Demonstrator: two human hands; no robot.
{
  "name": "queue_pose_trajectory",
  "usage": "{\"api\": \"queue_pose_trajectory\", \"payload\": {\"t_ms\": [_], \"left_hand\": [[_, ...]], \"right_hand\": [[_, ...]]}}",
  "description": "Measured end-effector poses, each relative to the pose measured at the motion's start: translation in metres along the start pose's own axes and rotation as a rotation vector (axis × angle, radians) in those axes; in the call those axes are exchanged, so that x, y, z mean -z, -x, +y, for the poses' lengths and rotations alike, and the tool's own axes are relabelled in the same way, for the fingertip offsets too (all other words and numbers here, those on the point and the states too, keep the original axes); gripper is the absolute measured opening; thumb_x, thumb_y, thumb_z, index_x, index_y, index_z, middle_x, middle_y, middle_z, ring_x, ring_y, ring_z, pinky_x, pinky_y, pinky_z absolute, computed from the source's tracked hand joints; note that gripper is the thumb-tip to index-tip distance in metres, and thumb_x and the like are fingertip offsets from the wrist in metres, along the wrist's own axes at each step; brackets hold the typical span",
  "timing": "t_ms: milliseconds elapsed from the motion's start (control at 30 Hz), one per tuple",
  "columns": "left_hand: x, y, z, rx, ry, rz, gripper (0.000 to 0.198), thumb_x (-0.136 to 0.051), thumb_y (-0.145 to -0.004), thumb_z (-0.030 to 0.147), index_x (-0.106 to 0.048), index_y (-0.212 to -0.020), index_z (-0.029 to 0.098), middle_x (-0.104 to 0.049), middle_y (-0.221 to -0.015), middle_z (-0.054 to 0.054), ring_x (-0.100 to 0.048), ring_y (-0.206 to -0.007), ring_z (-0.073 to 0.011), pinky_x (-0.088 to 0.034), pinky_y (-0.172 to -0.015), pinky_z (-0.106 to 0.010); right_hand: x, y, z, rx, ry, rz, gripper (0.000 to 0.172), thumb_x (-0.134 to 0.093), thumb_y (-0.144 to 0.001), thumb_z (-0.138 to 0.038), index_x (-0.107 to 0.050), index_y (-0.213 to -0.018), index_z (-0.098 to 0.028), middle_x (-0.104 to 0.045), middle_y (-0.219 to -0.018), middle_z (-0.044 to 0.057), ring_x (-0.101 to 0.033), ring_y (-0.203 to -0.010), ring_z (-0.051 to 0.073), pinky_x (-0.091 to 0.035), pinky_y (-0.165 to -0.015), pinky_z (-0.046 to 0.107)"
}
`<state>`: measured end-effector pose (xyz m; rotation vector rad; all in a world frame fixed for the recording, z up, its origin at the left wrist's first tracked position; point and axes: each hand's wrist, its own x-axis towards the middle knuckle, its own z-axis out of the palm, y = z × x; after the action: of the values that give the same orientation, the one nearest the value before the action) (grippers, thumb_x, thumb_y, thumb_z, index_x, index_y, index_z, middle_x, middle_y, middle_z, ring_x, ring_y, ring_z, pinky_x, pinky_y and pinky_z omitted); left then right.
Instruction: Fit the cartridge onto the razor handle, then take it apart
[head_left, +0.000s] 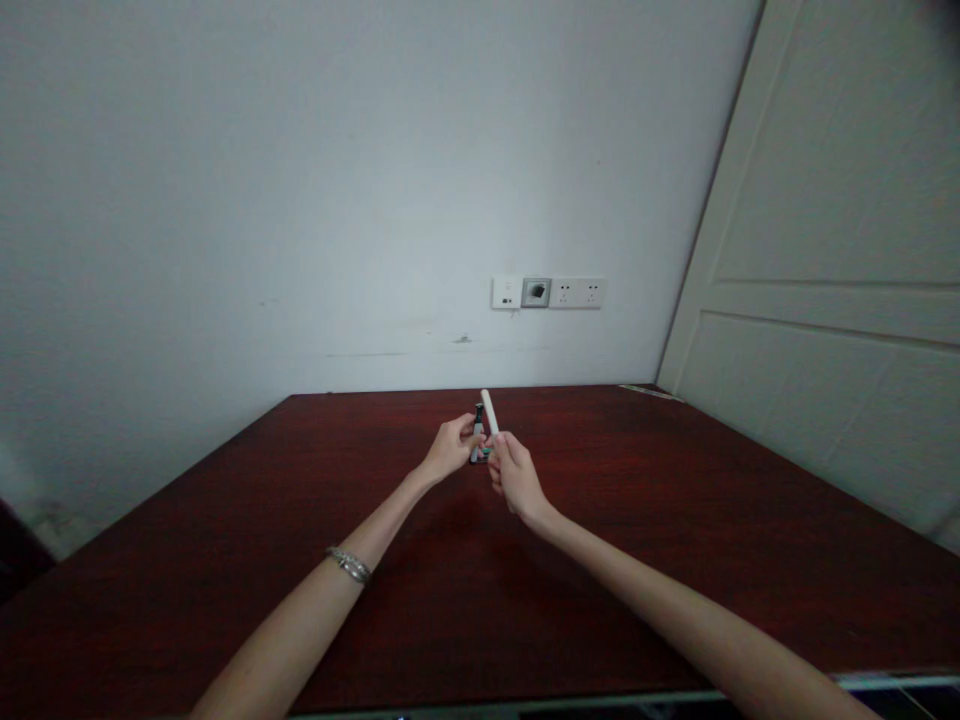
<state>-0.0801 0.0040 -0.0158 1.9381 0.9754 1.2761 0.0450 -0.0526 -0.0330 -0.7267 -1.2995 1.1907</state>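
Both my arms reach out over a dark red wooden table (675, 540). My right hand (514, 477) is closed round a white stick-shaped object (489, 409) that points up and away from me. My left hand (450, 447) pinches a small dark and teal object (478, 440) right beside it. The two hands almost touch above the middle of the table. What the small object is cannot be made out at this distance. A silver bracelet (349, 565) sits on my left forearm.
A white wall stands behind the table with a row of sockets and switches (548, 293). A white door (832, 260) closes off the right side. The table's near edge (600, 700) runs along the bottom of the view.
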Motion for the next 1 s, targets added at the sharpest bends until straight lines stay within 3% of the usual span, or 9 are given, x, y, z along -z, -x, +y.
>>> {"api": "queue_pose_trajectory", "payload": {"t_ms": [200, 333, 467, 567, 700, 867, 1000], "left_hand": [[0.001, -0.002, -0.008, 0.005, -0.058, 0.031, 0.011, -0.053, -0.073, 0.017, -0.056, -0.083, 0.013, -0.059, -0.068, 0.0, -0.055, -0.058, -0.0092, -0.044, -0.055, -0.019], [0.008, 0.002, -0.005, -0.096, -0.102, 0.007, 0.011, -0.054, -0.075, 0.021, -0.059, -0.082, 0.014, -0.062, -0.074, 0.0, -0.058, -0.07, -0.0115, -0.045, -0.066, -0.021], [0.018, 0.006, 0.001, -0.175, -0.172, 0.045, 0.014, -0.053, -0.077, 0.022, -0.063, -0.084, 0.015, -0.066, -0.084, -0.003, -0.06, -0.082, -0.0154, -0.045, -0.078, -0.026], [0.023, 0.005, -0.001, -0.2, -0.196, 0.071, 0.017, -0.052, -0.076, 0.016, -0.065, -0.086, 0.016, -0.068, -0.09, -0.004, -0.061, -0.087, -0.0167, -0.044, -0.083, -0.028], [0.023, 0.004, -0.007, -0.196, -0.195, 0.084, 0.02, -0.051, -0.074, 0.011, -0.067, -0.084, 0.016, -0.068, -0.094, -0.006, -0.062, -0.091, -0.0174, -0.045, -0.086, -0.029], [0.022, 0.004, -0.008, -0.209, -0.192, 0.088, 0.021, -0.053, -0.07, 0.009, -0.069, -0.082, 0.015, -0.069, -0.092, -0.006, -0.063, -0.09, -0.0184, -0.046, -0.085, -0.031], [0.027, 0.002, -0.006, -0.222, -0.158, 0.103, 0.021, -0.052, -0.069, 0.008, -0.069, -0.076, 0.015, -0.07, -0.089, -0.006, -0.063, -0.092, -0.0185, -0.046, -0.088, -0.032]], "right_hand": [[0.002, 0.013, -0.004, 0.062, 0.105, -0.083, 0.034, -0.039, -0.084, -0.05, -0.048, -0.078, -0.018, -0.032, -0.055, -0.006, -0.028, -0.043, 0.005, -0.021, -0.037, 0.017], [0.019, -0.007, -0.044, 0.205, 0.094, -0.121, 0.033, -0.043, -0.084, -0.047, -0.05, -0.074, -0.017, -0.033, -0.053, -0.006, -0.029, -0.043, 0.005, -0.023, -0.039, 0.018], [0.05, -0.033, -0.086, 0.158, 0.291, -0.344, 0.034, -0.048, -0.08, -0.048, -0.057, -0.077, -0.015, -0.039, -0.052, -0.005, -0.033, -0.042, 0.006, -0.023, -0.039, 0.02], [0.074, -0.044, -0.101, 0.127, 0.502, -0.412, 0.036, -0.049, -0.079, -0.047, -0.061, -0.08, -0.013, -0.042, -0.05, -0.004, -0.035, -0.043, 0.006, -0.024, -0.041, 0.02], [0.084, -0.05, -0.102, 0.132, 0.702, -0.494, 0.035, -0.053, -0.077, -0.045, -0.064, -0.076, -0.012, -0.046, -0.051, -0.002, -0.037, -0.046, 0.007, -0.027, -0.045, 0.021], [0.07, -0.05, -0.092, 0.064, 0.756, -0.665, 0.035, -0.054, -0.076, -0.043, -0.068, -0.075, -0.011, -0.048, -0.048, -0.001, -0.039, -0.045, 0.008, -0.029, -0.045, 0.021], [0.078, -0.054, -0.089, 0.052, 0.799, -0.653, 0.037, -0.054, -0.075, -0.044, -0.07, -0.076, -0.011, -0.048, -0.046, -0.001, -0.037, -0.043, 0.007, -0.028, -0.044, 0.021]]}}
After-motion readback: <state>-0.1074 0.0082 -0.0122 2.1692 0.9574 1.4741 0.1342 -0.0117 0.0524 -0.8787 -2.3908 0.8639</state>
